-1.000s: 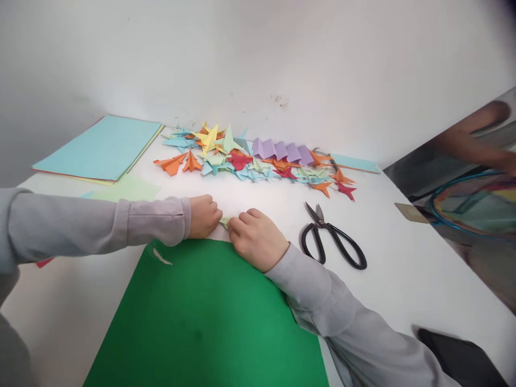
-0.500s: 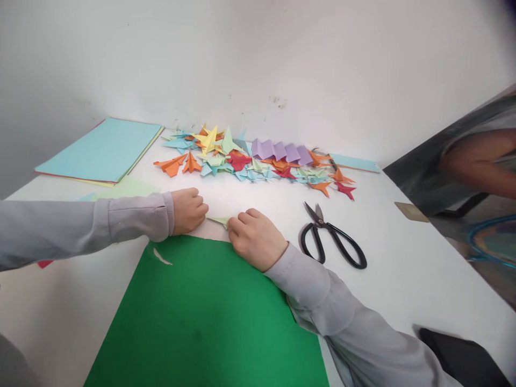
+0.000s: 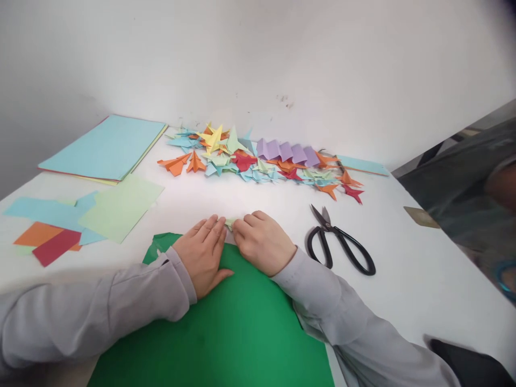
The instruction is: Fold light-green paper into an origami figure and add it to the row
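Note:
A small piece of folded light-green paper (image 3: 229, 222) lies at the far edge of a green sheet (image 3: 226, 328), mostly covered by my fingers. My right hand (image 3: 262, 241) is closed, its curled fingers gripping the paper's right end. Flat beside it, my left hand (image 3: 203, 252) has its fingers stretched out, the tips touching the paper's left end and the thumb apart over the green sheet. Black-handled scissors (image 3: 330, 228) lie partly open to the right of my right hand.
Folded paper shapes (image 3: 242, 161) in several colours line the wall, with a purple pleated strip (image 3: 287, 151) among them. A stack of coloured sheets (image 3: 107, 148) lies back left. Loose paper pieces (image 3: 121, 209) are nearer. A black object (image 3: 470, 360) sits at the lower right.
My left hand has come nearer and to the right, going from a closed pinch to flat on the paper. My right hand stays closed on it. The view has shifted slightly.

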`<state>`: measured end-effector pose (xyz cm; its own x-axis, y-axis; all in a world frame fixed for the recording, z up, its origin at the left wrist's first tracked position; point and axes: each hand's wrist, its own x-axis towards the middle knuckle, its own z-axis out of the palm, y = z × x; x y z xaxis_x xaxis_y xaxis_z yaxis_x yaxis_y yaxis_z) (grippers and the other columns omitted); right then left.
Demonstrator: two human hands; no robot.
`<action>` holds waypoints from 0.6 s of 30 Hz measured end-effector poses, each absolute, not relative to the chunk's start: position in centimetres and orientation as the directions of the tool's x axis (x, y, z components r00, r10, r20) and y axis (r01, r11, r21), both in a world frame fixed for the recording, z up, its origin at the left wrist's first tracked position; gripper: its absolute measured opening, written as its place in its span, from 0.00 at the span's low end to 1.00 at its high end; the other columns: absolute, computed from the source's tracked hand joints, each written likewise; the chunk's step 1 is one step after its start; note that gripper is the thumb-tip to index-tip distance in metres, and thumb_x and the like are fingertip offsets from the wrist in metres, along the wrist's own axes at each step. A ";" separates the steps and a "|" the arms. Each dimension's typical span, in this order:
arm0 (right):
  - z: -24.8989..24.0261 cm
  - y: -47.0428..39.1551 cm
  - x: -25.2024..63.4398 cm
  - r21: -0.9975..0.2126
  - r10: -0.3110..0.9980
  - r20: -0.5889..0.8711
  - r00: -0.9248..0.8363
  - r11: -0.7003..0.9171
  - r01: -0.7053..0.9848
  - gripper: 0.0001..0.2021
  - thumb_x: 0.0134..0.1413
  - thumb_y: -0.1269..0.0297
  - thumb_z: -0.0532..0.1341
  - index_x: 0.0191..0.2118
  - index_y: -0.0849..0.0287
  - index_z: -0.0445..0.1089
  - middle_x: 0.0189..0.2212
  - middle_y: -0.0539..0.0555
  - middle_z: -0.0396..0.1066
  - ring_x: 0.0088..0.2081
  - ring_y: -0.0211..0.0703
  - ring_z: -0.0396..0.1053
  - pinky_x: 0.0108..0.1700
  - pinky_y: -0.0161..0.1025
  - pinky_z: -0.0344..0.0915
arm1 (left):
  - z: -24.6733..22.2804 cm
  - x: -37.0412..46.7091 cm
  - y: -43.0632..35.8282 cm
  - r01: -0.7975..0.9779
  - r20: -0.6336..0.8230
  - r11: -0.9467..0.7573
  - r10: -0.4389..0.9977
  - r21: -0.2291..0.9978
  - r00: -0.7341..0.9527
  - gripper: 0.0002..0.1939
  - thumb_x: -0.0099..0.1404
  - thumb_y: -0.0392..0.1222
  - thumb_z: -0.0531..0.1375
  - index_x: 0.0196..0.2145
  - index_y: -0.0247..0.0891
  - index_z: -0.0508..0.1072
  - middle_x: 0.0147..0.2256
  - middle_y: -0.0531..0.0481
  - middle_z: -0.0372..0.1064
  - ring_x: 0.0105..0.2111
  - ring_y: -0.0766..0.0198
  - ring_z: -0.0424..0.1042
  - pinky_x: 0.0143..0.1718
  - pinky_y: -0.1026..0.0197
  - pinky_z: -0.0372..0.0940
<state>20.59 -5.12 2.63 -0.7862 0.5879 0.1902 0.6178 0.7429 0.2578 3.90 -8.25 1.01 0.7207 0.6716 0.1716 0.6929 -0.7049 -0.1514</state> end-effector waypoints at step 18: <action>2.6 -5.1 20.9 0.262 0.542 0.230 -0.808 0.765 0.588 0.11 0.55 0.73 0.53 0.25 0.63 0.69 0.24 0.55 0.65 0.27 0.41 0.56 0.30 0.42 0.47 | 0.2 3.8 -8.1 0.734 0.157 -0.678 0.721 -0.047 0.675 0.36 0.61 0.56 0.45 0.53 0.19 0.60 0.56 0.30 0.52 0.57 0.43 0.51 0.55 0.47 0.48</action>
